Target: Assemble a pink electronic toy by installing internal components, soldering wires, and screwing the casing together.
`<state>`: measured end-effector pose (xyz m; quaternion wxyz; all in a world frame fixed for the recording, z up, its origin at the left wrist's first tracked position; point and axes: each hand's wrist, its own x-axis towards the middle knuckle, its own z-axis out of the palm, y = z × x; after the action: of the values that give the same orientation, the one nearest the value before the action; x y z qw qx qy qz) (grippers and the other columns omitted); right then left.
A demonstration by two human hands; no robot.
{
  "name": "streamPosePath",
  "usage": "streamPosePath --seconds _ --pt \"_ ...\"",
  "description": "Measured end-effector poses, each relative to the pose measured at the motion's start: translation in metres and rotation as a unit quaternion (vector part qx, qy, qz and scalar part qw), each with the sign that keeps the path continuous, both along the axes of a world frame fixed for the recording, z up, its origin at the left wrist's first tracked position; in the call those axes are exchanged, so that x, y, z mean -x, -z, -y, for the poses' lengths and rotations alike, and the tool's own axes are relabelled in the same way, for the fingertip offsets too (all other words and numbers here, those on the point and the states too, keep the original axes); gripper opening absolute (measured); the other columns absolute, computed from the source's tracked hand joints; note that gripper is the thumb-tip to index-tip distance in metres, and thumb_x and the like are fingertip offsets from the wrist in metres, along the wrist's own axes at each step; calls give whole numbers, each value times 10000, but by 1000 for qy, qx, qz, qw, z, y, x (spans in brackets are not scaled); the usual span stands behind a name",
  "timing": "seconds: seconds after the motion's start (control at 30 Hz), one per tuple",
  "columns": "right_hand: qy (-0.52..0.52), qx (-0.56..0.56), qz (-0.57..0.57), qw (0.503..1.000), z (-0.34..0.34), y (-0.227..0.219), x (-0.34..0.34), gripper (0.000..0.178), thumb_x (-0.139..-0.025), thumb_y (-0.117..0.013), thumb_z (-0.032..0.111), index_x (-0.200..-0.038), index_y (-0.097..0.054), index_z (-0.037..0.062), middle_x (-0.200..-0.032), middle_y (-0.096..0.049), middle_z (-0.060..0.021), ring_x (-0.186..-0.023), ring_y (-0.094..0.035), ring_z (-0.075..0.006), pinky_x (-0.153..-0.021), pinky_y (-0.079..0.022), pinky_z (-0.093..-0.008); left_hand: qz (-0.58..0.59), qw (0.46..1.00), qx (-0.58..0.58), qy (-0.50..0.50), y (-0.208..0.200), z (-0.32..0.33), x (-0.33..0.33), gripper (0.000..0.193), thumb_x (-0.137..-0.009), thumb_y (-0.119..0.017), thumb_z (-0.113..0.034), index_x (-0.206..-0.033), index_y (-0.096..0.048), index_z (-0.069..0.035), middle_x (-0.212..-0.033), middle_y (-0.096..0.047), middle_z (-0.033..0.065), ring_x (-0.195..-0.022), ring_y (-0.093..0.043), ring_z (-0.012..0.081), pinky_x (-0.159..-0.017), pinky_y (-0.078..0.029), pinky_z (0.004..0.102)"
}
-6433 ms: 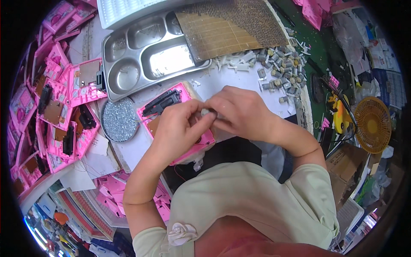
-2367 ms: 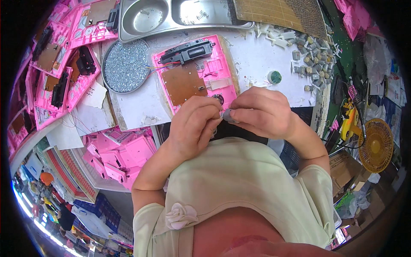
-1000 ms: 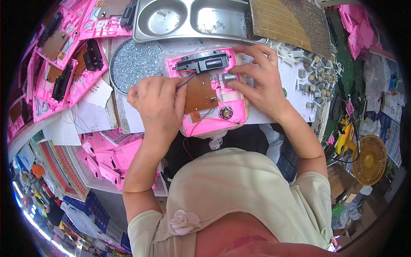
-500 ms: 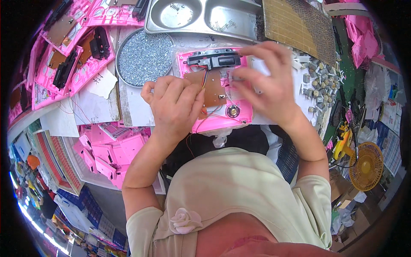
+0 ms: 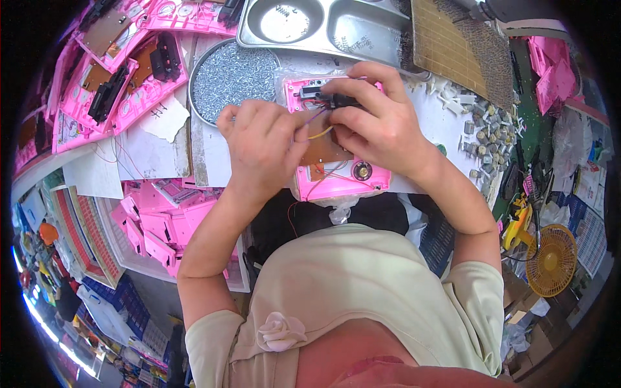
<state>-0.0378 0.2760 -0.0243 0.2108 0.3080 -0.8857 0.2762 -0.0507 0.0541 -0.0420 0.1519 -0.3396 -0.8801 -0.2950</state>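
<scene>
Our left hand (image 5: pixel 266 139) pinches soft-looking wires (image 5: pixel 321 134), probably fragile, best held mid-length, while our right hand (image 5: pixel 375 119) curls over the pink case (image 5: pixel 339 187) at its far end, grip unclear.

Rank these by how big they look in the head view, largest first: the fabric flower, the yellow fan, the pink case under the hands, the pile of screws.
1. Pink case, partly hidden by the hands
2. Pile of screws
3. Yellow fan
4. Fabric flower
</scene>
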Motion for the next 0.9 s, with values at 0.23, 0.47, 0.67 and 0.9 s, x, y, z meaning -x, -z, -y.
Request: streamPosePath --seconds 0.23,0.47,0.67,0.9 --pt "66 93 81 990 -35 -11 -27 233 -671 -766 19 -884 -728 109 -1167 -702 -56 -1132 -532 -301 -903 -463 -391 88 978 -175 73 -27 -38 -18 297 -853 -709 -36 -1148 -676 -46 -1022 -677 132 -932 -647 302 -791 -514 391" --pt "45 189 142 971 -52 -1 -23 164 -722 -797 66 -874 -754 109 -1193 -699 -25 -1147 -511 -273 -974 -421 -398 312 926 -155 146 -33 -60 8 129 -893 -685 -33 -1009 -711 16 -903 -701 137 -769 -715 288 -697 -582 367" --pt "51 227 187 954 -50 6 -23 152 -739 -809 63 -876 -755 97 -1189 -698 -46 -1160 -517 -254 -995 -431 -396 425 887 -154 91 -39 -58 11 107 -910 -679 -7 -999 -703 48 -882 -695 100 -676 -725 155 -584 -577 276" --pt "65 218 189 955 -53 0 -23 167 -720 -810 91 -881 -769 109 -1169 -699 -31 -1152 -522 -275 -1026 -402 -421 444 876 -176 66 -34 -59 8 93 -917 -684 -1 -989 -703 55 -866 -688 83 -695 -713 120 -604 -579 268"
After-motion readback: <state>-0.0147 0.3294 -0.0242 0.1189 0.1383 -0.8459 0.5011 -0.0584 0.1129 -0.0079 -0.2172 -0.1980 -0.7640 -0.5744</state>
